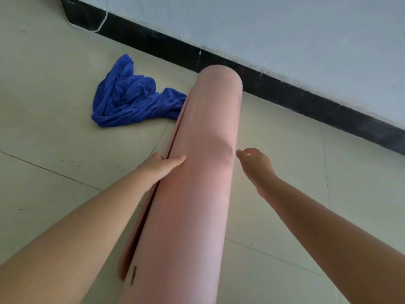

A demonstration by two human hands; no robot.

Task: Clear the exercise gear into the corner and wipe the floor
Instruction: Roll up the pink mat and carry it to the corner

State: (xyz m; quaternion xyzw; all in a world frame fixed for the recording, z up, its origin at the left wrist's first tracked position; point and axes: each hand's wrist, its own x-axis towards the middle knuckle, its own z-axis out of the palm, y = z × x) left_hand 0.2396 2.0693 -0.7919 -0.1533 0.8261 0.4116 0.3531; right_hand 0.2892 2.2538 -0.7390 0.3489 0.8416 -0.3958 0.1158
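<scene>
From the head view, a big pink rolled mat (pixel 203 172) runs up the middle of the frame, from the bottom edge toward the dark strip (pixel 285 93) at the foot of the wall (pixel 285 29) in the upper right; its far end sits near that strip, and I cannot tell if it touches it.

The left hand (pixel 157 166) is on the left side of the mat, a bit above the middle of the frame; its fingers (pixel 175 161) lie mostly straight and press on the roll, right by the loose edge; I think it rests there to stop the mat from unrolling; whether the thumb hooks under that edge is hidden.

The right hand (pixel 255 165) is just beside the right side of the mat, not clearly touching it; its fingers are loose and hold nothing; it looks ready to hug the roll from that side, so the two hands could lift or push it together.

A blue cloth (pixel 131 99) lies bunched on the floor (pixel 54 128) in the upper left, touching or tucked just behind the mat's left side; I guess it waits there for the wiping; a white cord (pixel 103 20) hangs at the top left.

The mat is rolled up; the wiping does not look started.
</scene>
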